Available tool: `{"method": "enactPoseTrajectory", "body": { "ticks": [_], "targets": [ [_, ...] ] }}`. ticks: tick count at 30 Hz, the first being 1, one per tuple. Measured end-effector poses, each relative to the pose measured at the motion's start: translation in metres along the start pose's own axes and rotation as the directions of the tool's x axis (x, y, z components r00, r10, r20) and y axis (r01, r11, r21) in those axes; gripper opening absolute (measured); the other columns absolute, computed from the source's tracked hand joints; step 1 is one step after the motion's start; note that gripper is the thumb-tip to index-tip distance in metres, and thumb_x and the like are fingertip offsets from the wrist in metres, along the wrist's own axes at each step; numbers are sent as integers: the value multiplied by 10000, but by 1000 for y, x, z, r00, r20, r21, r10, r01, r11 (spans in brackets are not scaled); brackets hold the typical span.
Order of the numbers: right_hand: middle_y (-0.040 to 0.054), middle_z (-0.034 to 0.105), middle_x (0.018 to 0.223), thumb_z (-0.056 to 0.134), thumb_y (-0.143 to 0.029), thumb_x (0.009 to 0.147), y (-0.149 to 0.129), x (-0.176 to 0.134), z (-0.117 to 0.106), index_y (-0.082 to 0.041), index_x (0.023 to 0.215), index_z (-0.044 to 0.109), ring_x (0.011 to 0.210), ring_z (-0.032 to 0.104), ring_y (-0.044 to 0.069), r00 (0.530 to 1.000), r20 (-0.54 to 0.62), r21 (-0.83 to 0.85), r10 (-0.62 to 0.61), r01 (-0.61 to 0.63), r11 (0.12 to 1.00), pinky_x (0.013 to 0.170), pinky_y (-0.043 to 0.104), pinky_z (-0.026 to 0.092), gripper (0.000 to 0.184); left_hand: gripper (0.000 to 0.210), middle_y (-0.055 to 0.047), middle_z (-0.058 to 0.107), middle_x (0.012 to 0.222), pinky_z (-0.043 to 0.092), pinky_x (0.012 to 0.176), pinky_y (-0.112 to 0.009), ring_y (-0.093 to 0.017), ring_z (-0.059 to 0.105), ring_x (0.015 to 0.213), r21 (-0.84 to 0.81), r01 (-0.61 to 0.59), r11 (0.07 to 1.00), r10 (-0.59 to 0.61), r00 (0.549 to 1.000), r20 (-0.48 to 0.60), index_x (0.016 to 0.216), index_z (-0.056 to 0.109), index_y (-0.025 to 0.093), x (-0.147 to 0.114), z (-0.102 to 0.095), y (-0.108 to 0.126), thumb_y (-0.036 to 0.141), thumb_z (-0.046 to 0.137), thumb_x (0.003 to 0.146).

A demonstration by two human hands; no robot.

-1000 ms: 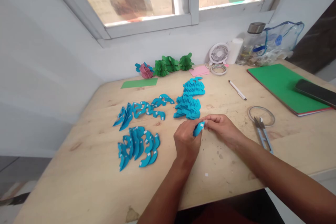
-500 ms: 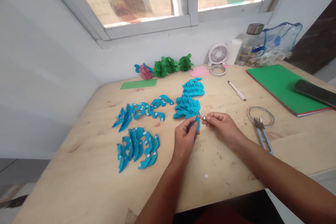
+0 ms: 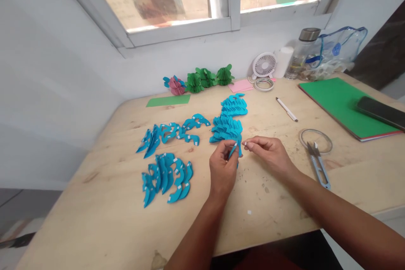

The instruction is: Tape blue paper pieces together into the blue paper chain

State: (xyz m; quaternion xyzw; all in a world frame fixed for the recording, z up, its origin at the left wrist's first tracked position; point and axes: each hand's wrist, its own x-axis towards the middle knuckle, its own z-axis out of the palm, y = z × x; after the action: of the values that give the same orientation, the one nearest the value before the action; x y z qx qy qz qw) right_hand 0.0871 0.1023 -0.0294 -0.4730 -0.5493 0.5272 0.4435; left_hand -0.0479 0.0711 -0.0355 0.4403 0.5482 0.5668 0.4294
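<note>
My left hand (image 3: 224,164) pinches a folded blue paper piece (image 3: 234,151), a small white patch showing near its top. Just to the right, my right hand (image 3: 268,152) is closed with thumb and forefinger on a tiny white bit of tape (image 3: 246,144), a small gap from the blue paper. Beyond my left hand lie stacked blue paper pieces (image 3: 226,128). Further left, two loose groups of blue cut-outs carry white tape squares: an upper group (image 3: 171,130) and a lower group (image 3: 166,175).
Thread snips (image 3: 319,166) rest across a metal ring (image 3: 316,140) at right. Behind are a marker (image 3: 286,109), green folder (image 3: 341,107), phone (image 3: 379,112), tape roll (image 3: 263,84), small fan (image 3: 264,65) and bottle (image 3: 299,55). Green paper figures (image 3: 205,79) line the wall.
My left fingers have turned the blue paper piece, so its edge and white patch now show. My right hand has shifted slightly left with the tape bit.
</note>
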Motion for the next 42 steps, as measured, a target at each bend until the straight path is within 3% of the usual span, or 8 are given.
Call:
{"method": "enactPoseTrajectory", "body": {
  "ticks": [6, 10, 14, 20, 42],
  "targets": [
    [38, 704, 761, 609, -348, 794, 5, -1, -1, -219, 780, 752, 738, 621, 183, 987, 32, -155, -158, 161, 975, 668, 304, 479, 193, 122, -32, 693, 784, 478, 670, -255, -149, 624, 713, 224, -195, 955, 206, 978, -28, 847, 687, 174, -3, -1, -2, 240, 592, 806],
    [42, 701, 779, 587, -316, 817, 7, -2, -1, -228, 809, 755, 751, 625, 184, 974, 35, -231, -225, 227, 946, 660, 299, 482, 189, 149, -45, 712, 823, 489, 701, -271, -161, 638, 734, 270, -222, 937, 241, 970, -40, 882, 714, 182, -4, -1, -4, 237, 601, 801],
    [43, 698, 773, 568, -267, 833, 5, -3, 0, -235, 848, 755, 746, 626, 179, 952, 28, -290, -304, 299, 909, 653, 296, 482, 191, 137, -40, 711, 793, 489, 674, -260, -158, 635, 720, 135, -131, 982, 139, 989, -55, 849, 716, 170, -3, 2, -4, 239, 625, 773],
    [52, 708, 807, 554, -230, 849, 1, -6, 1, -240, 890, 753, 768, 634, 178, 915, 25, -337, -402, 386, 858, 691, 306, 489, 204, 87, 6, 644, 621, 440, 530, -213, -100, 542, 540, -63, 39, 997, -47, 992, -116, 707, 694, 153, 0, 7, -4, 235, 683, 683],
    [46, 706, 819, 562, -298, 844, 9, 0, -2, -248, 889, 756, 796, 644, 185, 962, 57, -277, -266, 271, 922, 687, 310, 508, 205, 191, -9, 625, 609, 384, 442, -186, -87, 471, 498, -119, 140, 983, -150, 985, -81, 769, 742, 138, 0, 9, 1, 283, 702, 651]
  ]
}}
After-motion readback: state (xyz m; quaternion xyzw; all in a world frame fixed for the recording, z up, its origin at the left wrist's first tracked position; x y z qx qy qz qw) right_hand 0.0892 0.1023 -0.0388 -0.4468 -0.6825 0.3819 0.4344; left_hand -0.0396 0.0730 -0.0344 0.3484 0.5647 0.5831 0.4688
